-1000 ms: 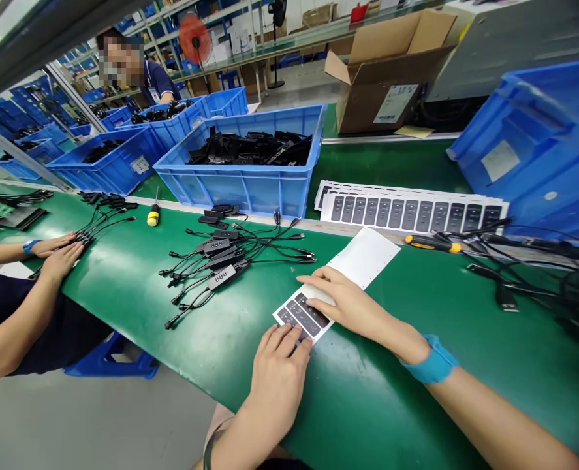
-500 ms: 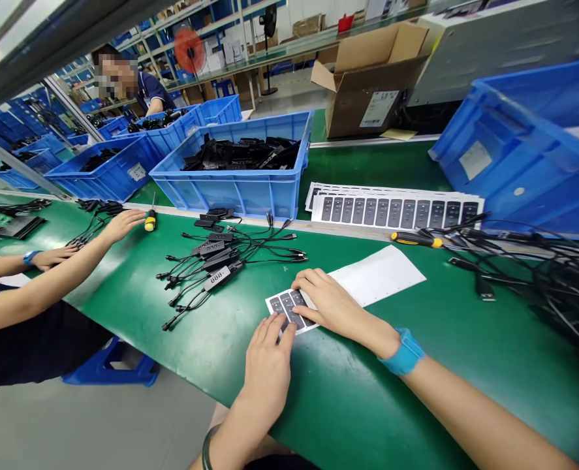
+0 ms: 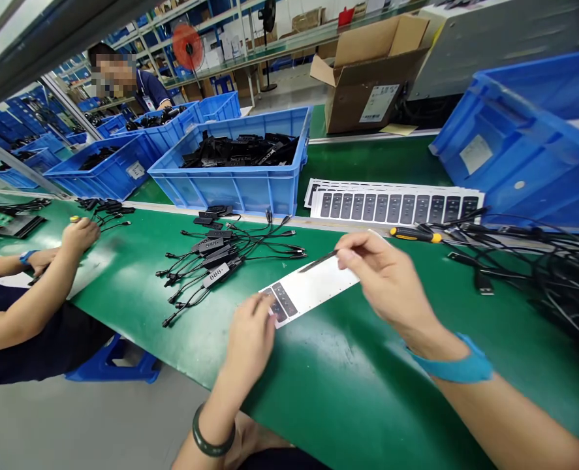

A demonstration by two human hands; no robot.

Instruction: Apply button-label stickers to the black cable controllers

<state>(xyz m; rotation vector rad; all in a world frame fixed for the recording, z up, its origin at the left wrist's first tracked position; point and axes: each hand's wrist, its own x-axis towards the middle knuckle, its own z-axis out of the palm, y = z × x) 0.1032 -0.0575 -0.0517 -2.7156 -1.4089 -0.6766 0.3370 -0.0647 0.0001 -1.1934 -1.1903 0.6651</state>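
Note:
A white sticker sheet with two dark labels at its left end lies on the green table. My left hand grips that end, its fingertips over the labels. Above the sheet's right part, my right hand is closed, thumb against fingers, on a dark label that is peeled off and seen nearly edge-on. Left of the sheet lies a group of small black cable modules with thin leads, apart from both hands.
Behind are stacked label sheets, a blue bin of black parts and an open carton. At right are a yellow-and-black screwdriver, black cables and a tilted blue bin. A co-worker's hand works at left.
My right hand has lifted off the sheet to the right, with a label peeled up in it. My left hand shifted slightly left. The co-worker's hand has drawn back, now holding the yellow-handled screwdriver.

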